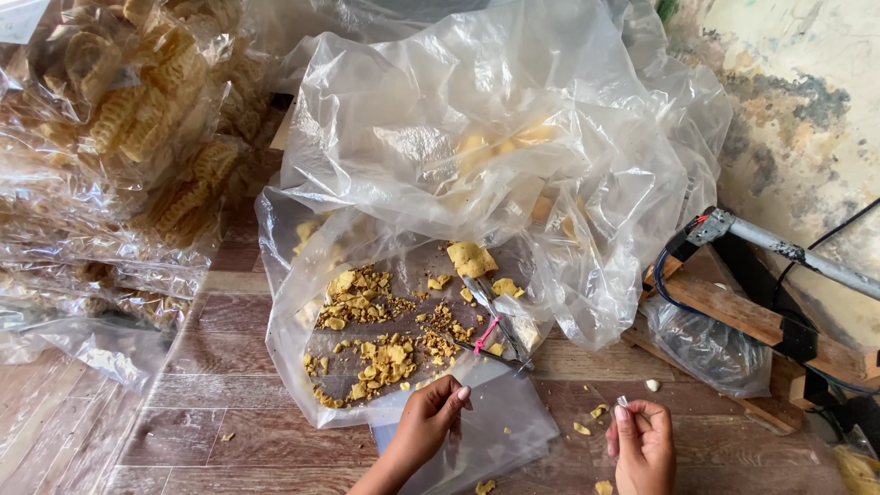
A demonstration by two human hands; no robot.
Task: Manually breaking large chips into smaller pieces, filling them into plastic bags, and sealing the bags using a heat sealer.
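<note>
Left hand (426, 423) pinching small clear bag (495, 431); cracker crumbs (380, 353) beside.

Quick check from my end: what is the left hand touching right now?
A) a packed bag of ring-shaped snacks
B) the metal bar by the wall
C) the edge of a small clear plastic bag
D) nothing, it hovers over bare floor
C: the left hand pinches the top edge of the small clear plastic bag, just below the yellow cracker crumbs spread on the big plastic sheet.

Large crumpled clear plastic sheet (477, 174) spread on wooden plank floor (229, 403), broken yellow cracker pieces (376, 353) on it. Stacked clear bags of curly crackers (137, 137) to the left. Wooden frame with metal rod (779, 321) to the right. Small clear plastic bag (504, 426) in front, under left hand (426, 422); right hand (642, 445) beside it.
</note>
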